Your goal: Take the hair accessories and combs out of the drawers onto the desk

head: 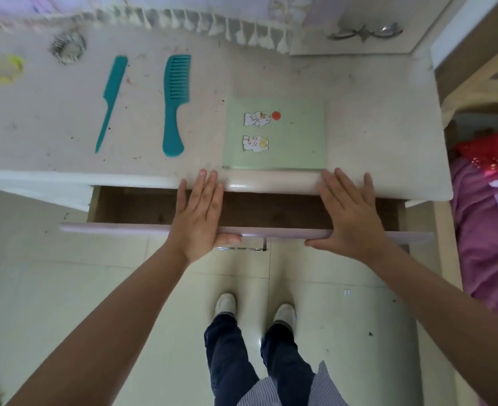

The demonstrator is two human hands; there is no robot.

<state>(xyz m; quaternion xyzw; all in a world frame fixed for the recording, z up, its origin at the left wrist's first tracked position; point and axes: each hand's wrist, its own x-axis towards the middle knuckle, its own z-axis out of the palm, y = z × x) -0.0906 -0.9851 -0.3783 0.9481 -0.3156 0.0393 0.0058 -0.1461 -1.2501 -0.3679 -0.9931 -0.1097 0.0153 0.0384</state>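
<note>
Both hands, left (198, 212) and right (349, 213), lie flat with fingers (209, 183) spread, gripping nothing, across the drawer (142, 208), whose front runs crosswise beneath them.

The floor (66, 288) is made of pale cream tiles with a gloss, and light reflects on them near 6 o'clock. At 12 o'clock, a fringed cloth (183, 22) with white tassels hangs along the far edge of the white furniture top (373, 112), which shows many small marks and stains. At 3 o'clock stands a light wooden frame (476, 68), and beside it lies pink and red bedding (487, 230). At 1 o'clock a metal ornament (365, 32) sits on a white panel.
</note>
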